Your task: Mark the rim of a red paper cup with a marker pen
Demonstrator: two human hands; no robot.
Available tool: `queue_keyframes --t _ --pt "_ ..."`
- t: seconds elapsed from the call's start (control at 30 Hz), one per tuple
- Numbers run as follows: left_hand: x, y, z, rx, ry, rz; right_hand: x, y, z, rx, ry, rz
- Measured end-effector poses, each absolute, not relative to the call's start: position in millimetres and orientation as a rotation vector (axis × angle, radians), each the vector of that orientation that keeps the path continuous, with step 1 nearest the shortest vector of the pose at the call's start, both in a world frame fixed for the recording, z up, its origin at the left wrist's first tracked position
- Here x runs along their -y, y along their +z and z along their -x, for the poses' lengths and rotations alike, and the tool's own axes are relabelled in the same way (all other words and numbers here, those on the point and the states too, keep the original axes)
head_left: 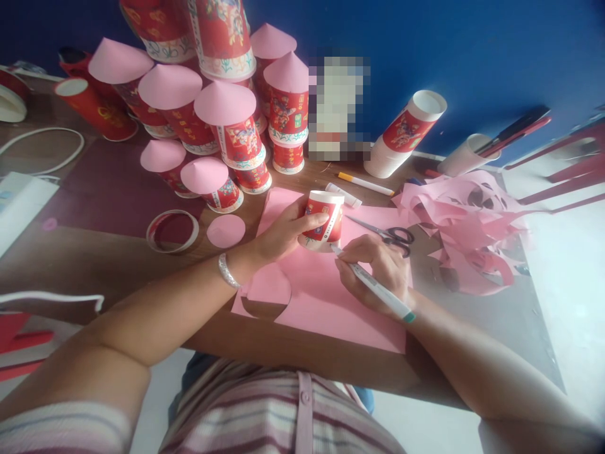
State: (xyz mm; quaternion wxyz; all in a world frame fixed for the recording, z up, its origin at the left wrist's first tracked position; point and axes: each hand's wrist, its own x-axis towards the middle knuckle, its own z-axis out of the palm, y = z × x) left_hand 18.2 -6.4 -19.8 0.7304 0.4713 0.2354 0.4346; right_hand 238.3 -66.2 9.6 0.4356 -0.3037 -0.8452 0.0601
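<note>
My left hand (278,230) is wrapped round a red and white paper cup (326,208), with the thumb across its front. The cup is held over a pink sheet of paper (312,284), which has a round hole cut near its left corner. In my right hand (378,271) is a white marker with a green end (382,291). Its tip meets the white band at the cup's lower rim, or comes very near it. Scissors (392,235) with dark handles lie just behind my right hand, beside a short white marker cap or pen (343,195).
Stacked red cups with pink paper cones (224,103) stand at the back left. Pink paper scraps (463,221) heap at the right. A tape roll (172,231), pink disc (225,231), yellow-capped marker (363,183), leaning cup stack (406,132) and pen cup (466,154) surround the sheet.
</note>
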Motion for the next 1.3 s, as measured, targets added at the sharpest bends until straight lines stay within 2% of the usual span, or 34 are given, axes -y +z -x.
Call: queue_keyframes --t 1.3 --pt "5 -27 -15 -0.566 0.928 -1.038 63 4 -236 2.057 0.09 0.835"
